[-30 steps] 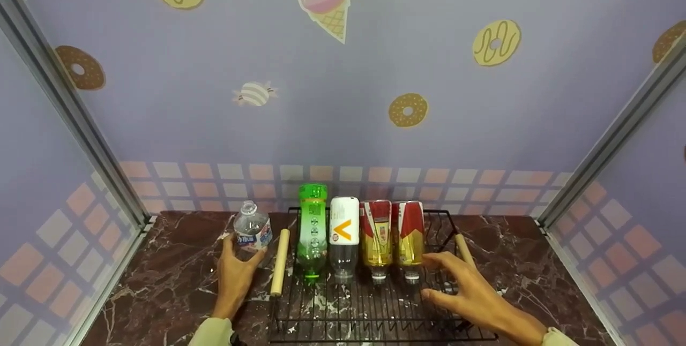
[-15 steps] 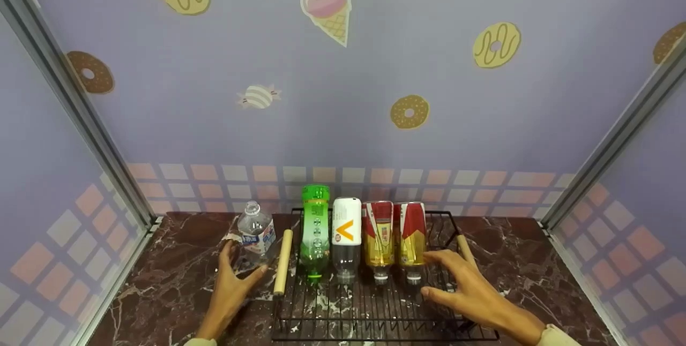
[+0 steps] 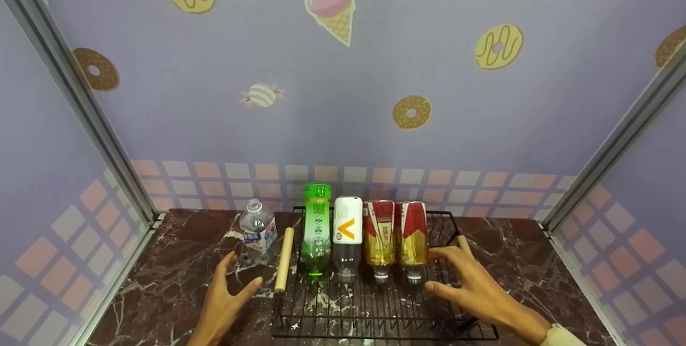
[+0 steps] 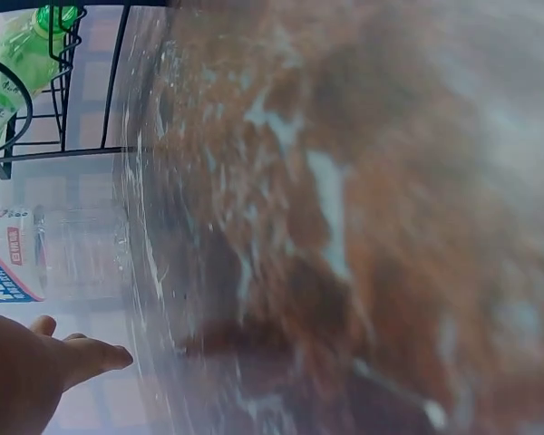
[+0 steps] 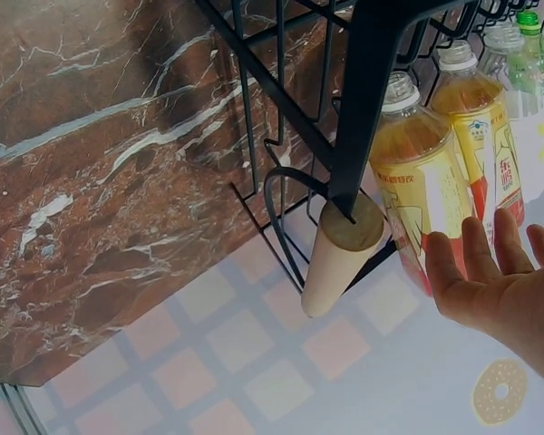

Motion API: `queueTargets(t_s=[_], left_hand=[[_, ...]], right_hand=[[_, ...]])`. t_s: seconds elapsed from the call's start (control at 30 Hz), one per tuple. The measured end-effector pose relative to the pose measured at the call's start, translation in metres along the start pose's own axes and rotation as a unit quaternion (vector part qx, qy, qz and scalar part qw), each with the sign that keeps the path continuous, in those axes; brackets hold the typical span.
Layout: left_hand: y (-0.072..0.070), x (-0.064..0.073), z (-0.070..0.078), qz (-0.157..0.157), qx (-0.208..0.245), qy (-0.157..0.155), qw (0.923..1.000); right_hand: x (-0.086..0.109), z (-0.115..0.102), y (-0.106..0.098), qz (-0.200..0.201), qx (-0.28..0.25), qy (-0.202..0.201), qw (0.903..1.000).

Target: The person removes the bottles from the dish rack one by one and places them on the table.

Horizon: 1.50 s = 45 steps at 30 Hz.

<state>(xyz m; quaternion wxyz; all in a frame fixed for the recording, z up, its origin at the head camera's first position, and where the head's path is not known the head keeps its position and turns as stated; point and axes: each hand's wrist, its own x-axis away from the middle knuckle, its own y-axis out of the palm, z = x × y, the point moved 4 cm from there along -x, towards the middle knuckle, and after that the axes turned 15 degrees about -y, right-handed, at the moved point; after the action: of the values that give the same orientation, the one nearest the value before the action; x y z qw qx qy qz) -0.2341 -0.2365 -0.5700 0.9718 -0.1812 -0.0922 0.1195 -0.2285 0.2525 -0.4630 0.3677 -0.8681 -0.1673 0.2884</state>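
Note:
A clear plastic bottle [image 3: 259, 233] with a white and blue label stands upright left of the rack. My left hand [image 3: 222, 300] is just in front of it, thumb and fingers spread and apart from the bottle. In the left wrist view, fingers [image 4: 86, 358] show beside the bottle's lower part [image 4: 82, 254]. My right hand [image 3: 471, 287] is spread at the right of the rack, fingertips close to the rightmost red and gold bottle [image 3: 413, 233]. Beside that are another red and gold bottle [image 3: 380, 228], a white-labelled bottle [image 3: 348, 223] and a green bottle [image 3: 317, 228], necks towards me.
The black wire rack [image 3: 370, 318] bears the row of bottles and has a wooden handle [image 3: 284, 260] on its left and another handle [image 5: 340, 254] on its right. It stands on a dark marbled counter [image 3: 177, 260], with a patterned wall [image 3: 343, 137] behind and panels at both sides.
My left hand has let go of the clear bottle and drawn back towards me. That bottle now stands by itself. The right hand has barely moved.

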Motion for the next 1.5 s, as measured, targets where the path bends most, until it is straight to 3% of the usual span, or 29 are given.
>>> queueTargets(t_s=[0.33, 0.6, 0.87, 0.97, 1.2, 1.5], left_hand=[[0.004, 0.028, 0.012, -0.065, -0.022, 0.029, 0.9973], [0.009, 0.050, 0.033, -0.060, -0.015, 0.107, 0.9924], [0.019, 0.068, 0.044, -0.090, -0.069, 0.130, 0.9850], [0.024, 0.072, 0.046, -0.109, -0.067, 0.126, 0.9837], [0.036, 0.077, 0.049, -0.158, -0.008, 0.085, 0.9838], [0.047, 0.073, 0.045, -0.171, 0.015, 0.083, 0.9817]], right_hand=[[-0.001, 0.009, -0.004, 0.008, 0.002, 0.006, 1.0000], [-0.004, 0.018, -0.010, 0.019, 0.019, 0.030, 0.9992], [-0.004, 0.025, -0.010, 0.020, 0.026, 0.066, 0.9973], [-0.006, 0.028, -0.007, 0.023, 0.024, 0.060, 0.9976], [-0.012, 0.031, 0.001, 0.037, 0.025, 0.034, 0.9984], [-0.022, 0.038, 0.009, 0.050, -0.008, 0.094, 0.9943]])
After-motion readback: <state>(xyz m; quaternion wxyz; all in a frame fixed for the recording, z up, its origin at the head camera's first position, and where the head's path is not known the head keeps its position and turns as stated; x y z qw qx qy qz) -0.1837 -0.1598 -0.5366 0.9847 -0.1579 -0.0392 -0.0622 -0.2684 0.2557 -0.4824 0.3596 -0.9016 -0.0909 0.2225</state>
